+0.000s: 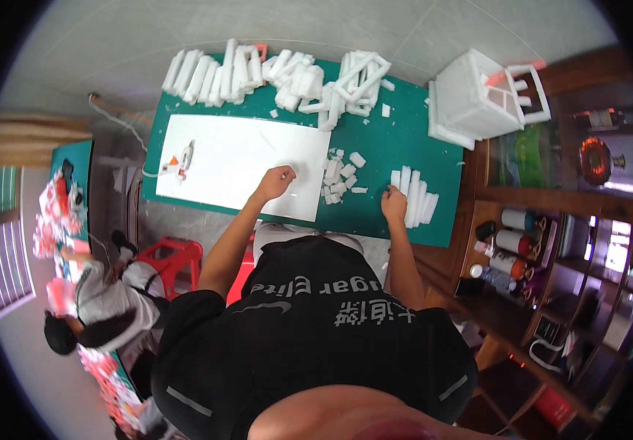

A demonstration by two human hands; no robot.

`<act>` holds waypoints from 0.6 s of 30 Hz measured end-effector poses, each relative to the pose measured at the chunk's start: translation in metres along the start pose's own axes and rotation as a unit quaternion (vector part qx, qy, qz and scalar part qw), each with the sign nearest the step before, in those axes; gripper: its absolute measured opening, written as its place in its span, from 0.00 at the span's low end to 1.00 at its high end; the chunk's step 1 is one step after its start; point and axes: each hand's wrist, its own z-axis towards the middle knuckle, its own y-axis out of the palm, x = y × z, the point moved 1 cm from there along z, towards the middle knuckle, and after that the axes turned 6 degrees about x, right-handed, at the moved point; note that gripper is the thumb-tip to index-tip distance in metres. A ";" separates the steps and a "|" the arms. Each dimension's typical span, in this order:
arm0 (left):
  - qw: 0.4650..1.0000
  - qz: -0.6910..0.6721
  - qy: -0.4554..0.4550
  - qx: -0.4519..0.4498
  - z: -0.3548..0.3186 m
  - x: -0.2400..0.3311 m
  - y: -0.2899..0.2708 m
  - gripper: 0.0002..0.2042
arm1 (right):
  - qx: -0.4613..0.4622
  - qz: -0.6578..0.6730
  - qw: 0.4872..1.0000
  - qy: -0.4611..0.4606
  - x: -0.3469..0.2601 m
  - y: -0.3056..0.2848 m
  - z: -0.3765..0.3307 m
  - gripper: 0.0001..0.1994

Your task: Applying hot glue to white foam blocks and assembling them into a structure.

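Note:
My left hand [277,182] hovers over the white board [246,147], its fingers curled together; whether anything small is in them is hidden. My right hand [395,204] is at the near right of the green table, its fingers closed at the left end of a row of white foam strips [420,199], on the outermost strip. Between the hands lies a scatter of small white foam blocks [340,176], beside the board's right edge. A white glue gun [184,158] with an orange part rests on the board's left side.
Stacked white foam bars [210,77] and foam frames [360,81] line the green table's [397,132] far edge. A box-like foam structure [474,99] stands at the far right. Wooden shelves [522,198] adjoin on the right. At left are a red stool [173,260] and another person [122,293].

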 end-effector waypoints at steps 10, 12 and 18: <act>0.988 -0.051 -0.136 0.059 -0.076 0.027 0.018 0.22 | 0.106 0.035 0.931 -0.346 -0.156 -0.004 0.175 0.28; 0.984 -0.056 -0.149 0.076 -0.085 0.038 0.016 0.22 | 0.100 -0.071 0.921 -0.369 -0.173 0.001 0.204 0.29; 0.975 -0.058 -0.147 0.158 -0.115 0.037 0.008 0.22 | 0.000 -0.129 0.912 -0.391 -0.190 -0.004 0.201 0.19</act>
